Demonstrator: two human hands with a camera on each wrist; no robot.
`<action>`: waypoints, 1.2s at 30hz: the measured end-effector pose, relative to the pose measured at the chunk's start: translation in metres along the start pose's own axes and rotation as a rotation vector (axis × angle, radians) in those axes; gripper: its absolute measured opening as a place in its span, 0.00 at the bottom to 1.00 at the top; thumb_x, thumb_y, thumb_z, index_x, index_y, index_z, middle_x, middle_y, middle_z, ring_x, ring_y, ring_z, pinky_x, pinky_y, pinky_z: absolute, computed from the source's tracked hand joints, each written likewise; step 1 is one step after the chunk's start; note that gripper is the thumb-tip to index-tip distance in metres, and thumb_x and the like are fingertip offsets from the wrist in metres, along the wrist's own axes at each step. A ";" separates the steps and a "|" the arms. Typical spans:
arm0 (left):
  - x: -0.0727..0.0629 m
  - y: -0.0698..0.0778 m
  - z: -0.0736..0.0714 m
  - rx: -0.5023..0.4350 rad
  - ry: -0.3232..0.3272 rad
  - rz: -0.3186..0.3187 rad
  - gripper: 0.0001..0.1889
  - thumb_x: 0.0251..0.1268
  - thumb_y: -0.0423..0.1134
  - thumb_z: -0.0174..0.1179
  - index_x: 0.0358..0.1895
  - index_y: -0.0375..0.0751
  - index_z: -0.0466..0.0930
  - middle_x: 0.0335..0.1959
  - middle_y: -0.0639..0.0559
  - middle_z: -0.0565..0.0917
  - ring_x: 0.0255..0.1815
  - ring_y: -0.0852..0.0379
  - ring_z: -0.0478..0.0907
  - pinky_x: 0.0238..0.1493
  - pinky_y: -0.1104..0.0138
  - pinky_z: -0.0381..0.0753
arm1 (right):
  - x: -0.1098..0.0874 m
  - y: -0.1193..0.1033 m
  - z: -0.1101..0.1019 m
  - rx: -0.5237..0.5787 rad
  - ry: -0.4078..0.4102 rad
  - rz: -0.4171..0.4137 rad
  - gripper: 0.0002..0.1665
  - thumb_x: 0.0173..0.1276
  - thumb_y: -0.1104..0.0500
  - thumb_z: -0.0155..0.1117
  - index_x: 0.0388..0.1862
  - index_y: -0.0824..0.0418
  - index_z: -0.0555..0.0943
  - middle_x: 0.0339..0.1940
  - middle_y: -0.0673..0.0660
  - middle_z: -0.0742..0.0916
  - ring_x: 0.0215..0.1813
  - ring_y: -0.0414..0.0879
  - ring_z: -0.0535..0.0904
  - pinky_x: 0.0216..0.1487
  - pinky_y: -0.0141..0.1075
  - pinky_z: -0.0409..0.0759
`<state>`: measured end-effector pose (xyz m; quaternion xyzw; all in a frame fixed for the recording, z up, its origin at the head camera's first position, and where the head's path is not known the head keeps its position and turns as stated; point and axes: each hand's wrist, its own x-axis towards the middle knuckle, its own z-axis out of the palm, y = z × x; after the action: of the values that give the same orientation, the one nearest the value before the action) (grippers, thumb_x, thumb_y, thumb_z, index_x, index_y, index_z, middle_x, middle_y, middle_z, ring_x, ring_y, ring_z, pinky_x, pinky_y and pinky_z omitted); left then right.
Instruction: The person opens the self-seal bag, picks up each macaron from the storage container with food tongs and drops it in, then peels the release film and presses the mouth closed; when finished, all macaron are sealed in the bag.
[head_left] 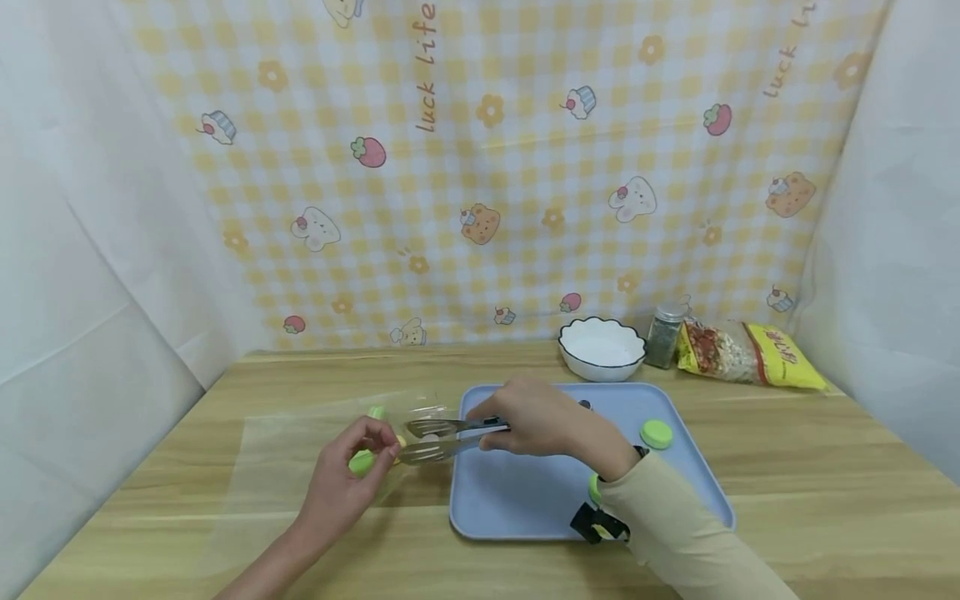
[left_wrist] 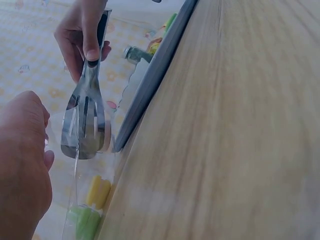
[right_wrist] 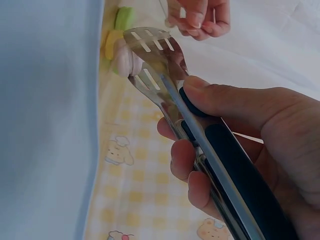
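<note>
Pale-pink macaron, probably light and fragile, wants soft pressure across its shells from the tongs the right hand grips; the left hand pinches the clear bag.

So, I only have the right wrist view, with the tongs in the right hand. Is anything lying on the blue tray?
Observer: Yes. The head view shows a round green piece on the right part of the tray.
Operator: And what stands behind the tray?
Observer: A white scalloped bowl with a dark rim, just beyond the tray's far edge.
Operator: What about past the left hand, on the side away from the tongs?
Observer: In the head view, clear plastic spreads out there, to the left of that hand.
</note>
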<state>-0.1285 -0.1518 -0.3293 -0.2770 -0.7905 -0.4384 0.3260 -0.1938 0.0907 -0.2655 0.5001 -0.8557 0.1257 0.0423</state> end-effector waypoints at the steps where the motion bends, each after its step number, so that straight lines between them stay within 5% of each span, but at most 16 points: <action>1: 0.000 0.002 0.000 -0.001 0.002 0.005 0.14 0.47 0.14 0.60 0.31 0.35 0.73 0.26 0.49 0.79 0.27 0.60 0.74 0.36 0.72 0.75 | 0.000 -0.001 0.000 0.006 -0.007 -0.002 0.16 0.61 0.55 0.67 0.47 0.59 0.83 0.35 0.49 0.87 0.19 0.31 0.67 0.28 0.26 0.70; 11: -0.008 -0.028 0.003 -0.001 -0.004 -0.002 0.15 0.48 0.16 0.62 0.33 0.39 0.75 0.27 0.51 0.79 0.28 0.61 0.75 0.37 0.74 0.74 | -0.004 -0.003 -0.006 0.040 -0.011 0.038 0.16 0.62 0.57 0.66 0.49 0.60 0.83 0.33 0.48 0.86 0.19 0.32 0.66 0.26 0.27 0.69; 22: 0.000 0.004 -0.001 -0.004 0.012 0.003 0.14 0.48 0.15 0.60 0.31 0.36 0.74 0.27 0.55 0.78 0.28 0.61 0.74 0.36 0.74 0.75 | 0.000 -0.009 0.004 0.030 -0.021 0.017 0.15 0.61 0.57 0.67 0.47 0.60 0.84 0.34 0.49 0.86 0.19 0.31 0.65 0.24 0.25 0.68; 32: 0.000 0.006 -0.001 0.006 0.005 -0.005 0.14 0.47 0.14 0.60 0.31 0.36 0.74 0.27 0.57 0.78 0.28 0.61 0.74 0.33 0.72 0.75 | 0.001 -0.010 0.010 0.017 -0.036 0.008 0.17 0.61 0.57 0.67 0.48 0.60 0.83 0.36 0.52 0.87 0.23 0.31 0.70 0.29 0.26 0.70; 36: -0.005 -0.009 0.001 0.013 -0.006 -0.025 0.15 0.48 0.16 0.62 0.31 0.39 0.74 0.27 0.53 0.79 0.28 0.61 0.74 0.33 0.71 0.75 | 0.002 -0.011 0.011 0.008 -0.038 0.007 0.17 0.61 0.56 0.67 0.48 0.60 0.83 0.37 0.51 0.87 0.25 0.30 0.72 0.31 0.27 0.72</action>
<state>-0.1322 -0.1560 -0.3377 -0.2664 -0.7977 -0.4362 0.3200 -0.1845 0.0810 -0.2740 0.4996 -0.8576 0.1200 0.0235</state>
